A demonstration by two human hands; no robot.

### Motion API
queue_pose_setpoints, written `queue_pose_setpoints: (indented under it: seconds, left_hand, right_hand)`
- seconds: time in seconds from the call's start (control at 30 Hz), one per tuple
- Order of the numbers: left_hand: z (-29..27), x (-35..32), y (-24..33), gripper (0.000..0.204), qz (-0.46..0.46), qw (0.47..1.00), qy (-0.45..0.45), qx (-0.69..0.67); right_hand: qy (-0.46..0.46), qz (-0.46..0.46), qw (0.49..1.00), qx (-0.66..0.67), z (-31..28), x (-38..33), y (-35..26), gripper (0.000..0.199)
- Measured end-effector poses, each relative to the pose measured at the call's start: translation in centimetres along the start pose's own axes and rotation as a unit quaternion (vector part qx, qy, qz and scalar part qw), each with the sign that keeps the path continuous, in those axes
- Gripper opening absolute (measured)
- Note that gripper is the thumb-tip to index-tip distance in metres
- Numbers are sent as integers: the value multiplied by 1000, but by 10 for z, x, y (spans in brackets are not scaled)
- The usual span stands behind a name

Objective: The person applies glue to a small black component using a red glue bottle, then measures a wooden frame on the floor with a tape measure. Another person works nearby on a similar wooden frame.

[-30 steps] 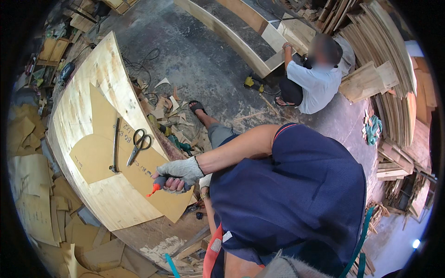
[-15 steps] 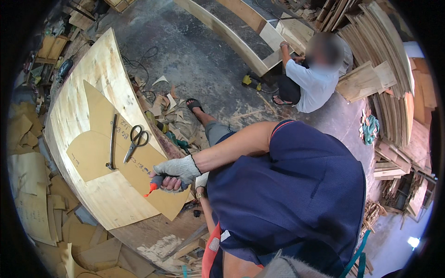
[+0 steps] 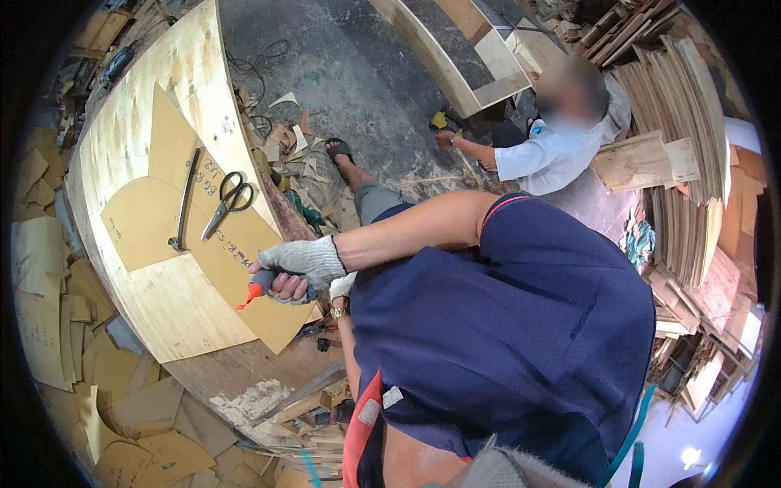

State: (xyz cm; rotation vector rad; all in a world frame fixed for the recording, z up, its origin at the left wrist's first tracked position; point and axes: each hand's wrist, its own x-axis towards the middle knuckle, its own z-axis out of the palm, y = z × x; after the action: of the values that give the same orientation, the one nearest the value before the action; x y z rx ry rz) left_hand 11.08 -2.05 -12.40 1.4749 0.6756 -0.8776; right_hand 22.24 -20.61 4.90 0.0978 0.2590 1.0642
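Note:
My right hand [image 3: 297, 268], in a grey knit glove with bare fingertips, is closed round a dark grey tool with an orange-red tip [image 3: 250, 294]. It is held over the lower edge of a tan cardboard template [image 3: 220, 272], its tip pointing down and left. My left hand [image 3: 342, 286], also gloved, with a watch at the wrist, is mostly hidden behind the right forearm and shirt; its fingers do not show. On the templates lie black-handled scissors [image 3: 228, 205], partly open, and a thin dark metal bar [image 3: 186, 199]. Under them is a pale plywood sheet [image 3: 203, 325].
A co-worker [image 3: 553, 154] in a light shirt crouches by a wooden frame [image 3: 431, 53]. Stacked boards [image 3: 679, 122] stand at the right. Cardboard pieces [image 3: 154, 407] pile at the lower left. Scraps [image 3: 301, 146] and a cable [image 3: 252, 73] lie on the floor.
The view has shifted, so the plywood and templates sit higher and farther left. My right hand keeps its grip. The co-worker's hand has left the frame and reached down by a yellow tool.

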Motion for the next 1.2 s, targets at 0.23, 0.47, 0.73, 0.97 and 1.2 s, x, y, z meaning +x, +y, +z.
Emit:
queue_pose_setpoints:
  seconds: [0.23,0.47,0.73,0.97,1.2]
  left_hand:
    - [-3,-4,1,23,-2,1000,1,2]
    - [-2,-2,3,22,2,1000,1,4]
    - [-2,-1,3,20,5,1000,2,4]
    - [2,3,7,19,11,1000,-2,4]
    - [12,1,6,18,35,999,2,-2]
  right_hand:
    - [-18,10,1000,4,0,4,0,39]
    - [-32,16,999,7,1,1,1,39]
    - [-13,12,1000,3,4,2,1,39]
    - [3,-3,1000,-13,4,-2,1,39]
    - [6,17,1000,-20,1,2,3,37]
